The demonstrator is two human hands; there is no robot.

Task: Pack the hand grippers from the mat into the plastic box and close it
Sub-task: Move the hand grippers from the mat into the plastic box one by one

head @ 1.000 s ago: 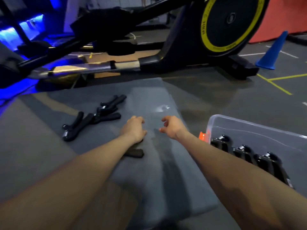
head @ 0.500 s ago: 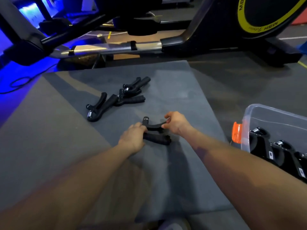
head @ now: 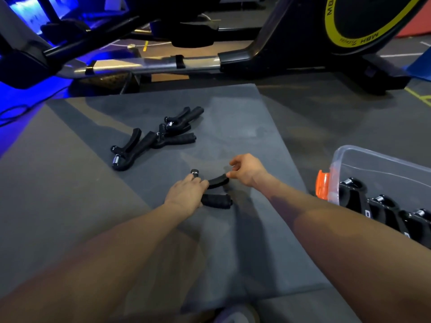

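Black plastic hand gripper (head: 215, 190) lies on the grey foam mat (head: 233, 127); left hand (head: 186, 194) grips its spring end, right hand (head: 247, 170) pinches one handle. Exercise bike's yellow-rimmed flywheel (head: 363, 19) reads "MBH".

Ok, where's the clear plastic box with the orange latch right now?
In the head view, the clear plastic box sits at the right edge, on the floor beside the grey mat, beyond the right hand.
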